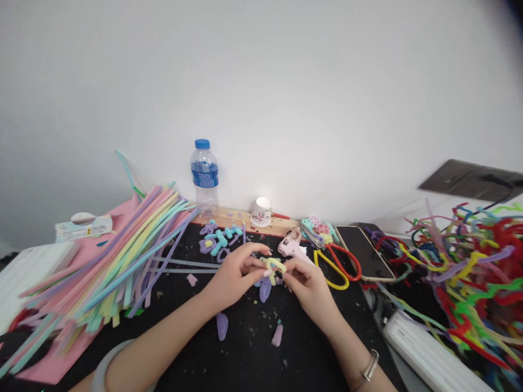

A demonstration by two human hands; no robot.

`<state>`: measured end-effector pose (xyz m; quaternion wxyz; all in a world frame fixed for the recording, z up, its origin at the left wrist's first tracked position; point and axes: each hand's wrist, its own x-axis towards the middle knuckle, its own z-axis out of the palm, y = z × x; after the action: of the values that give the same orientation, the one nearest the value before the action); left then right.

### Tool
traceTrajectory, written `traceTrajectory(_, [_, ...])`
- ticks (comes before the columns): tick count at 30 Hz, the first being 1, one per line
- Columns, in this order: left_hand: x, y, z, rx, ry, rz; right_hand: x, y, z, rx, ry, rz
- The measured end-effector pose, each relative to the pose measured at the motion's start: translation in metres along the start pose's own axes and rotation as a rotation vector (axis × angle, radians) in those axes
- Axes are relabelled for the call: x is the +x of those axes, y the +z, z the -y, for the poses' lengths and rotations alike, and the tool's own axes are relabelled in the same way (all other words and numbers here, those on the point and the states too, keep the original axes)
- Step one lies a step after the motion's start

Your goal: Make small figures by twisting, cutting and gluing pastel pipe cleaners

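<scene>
Subject: pale yellow fuzzy loop (275, 265), held between both hands above the middle of the black tabletop (310, 362). Looks like a chenille strip bent into a small, rounded ring; surface soft and plush, edge slightly uneven, colour a light lemon. A dark spot shows at its lower right, identity unclear. Part of its outline is covered by fingertips, so full shape cannot be told.

Left hand (241, 272): thumb and index fingers pinched on the left end of the loop, other fingers curled above. Right hand (308, 286): fingers closed in a pinch on the right side.

Just below the loop: 1 purple fuzzy piece (265, 291); whether it is attached or lies apart cannot be told. Nearer the wearer, on the tabletop: 1 purple petal (222, 326) beside the left forearm, and 1 pinkish tuft (277, 334) with a greenish tip.

Just beyond the hands: pale pink glue gun (292, 246), nozzle end browned; to its right, scissors (335, 267) with 1 yellow and 1 red handle loop. Left side: pastel stem bundle (134, 256).
</scene>
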<state>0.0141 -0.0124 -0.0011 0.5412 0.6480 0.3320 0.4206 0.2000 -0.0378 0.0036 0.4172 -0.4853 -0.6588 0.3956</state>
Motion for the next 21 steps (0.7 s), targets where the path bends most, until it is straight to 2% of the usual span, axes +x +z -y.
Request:
traceTrajectory(2, [0.0013,0.0,0.0011,-0.008,-0.028,0.04,-0.0002,-0.0007,-0.0008,0.077,-0.004,-0.035])
traceTrajectory(5, [0.0019,-0.001,0.0006,0.103,-0.025,0.096,-0.0002,-0.001,-0.0012,0.144,-0.017,-0.054])
traceTrajectory(8, [0.0014,-0.0027,-0.0015,0.277,0.02,0.068,0.0001,-0.0016,-0.0007,0.135,-0.012,-0.03])
traceTrajectory(12, [0.0012,-0.0046,-0.0021,0.398,0.094,0.074,0.0008,-0.0038,-0.0009,0.047,-0.028,0.011])
traceTrajectory(21, [0.0,-0.0046,-0.0011,0.463,0.157,0.134,0.0,-0.0085,0.0039,-0.271,-0.155,0.053])
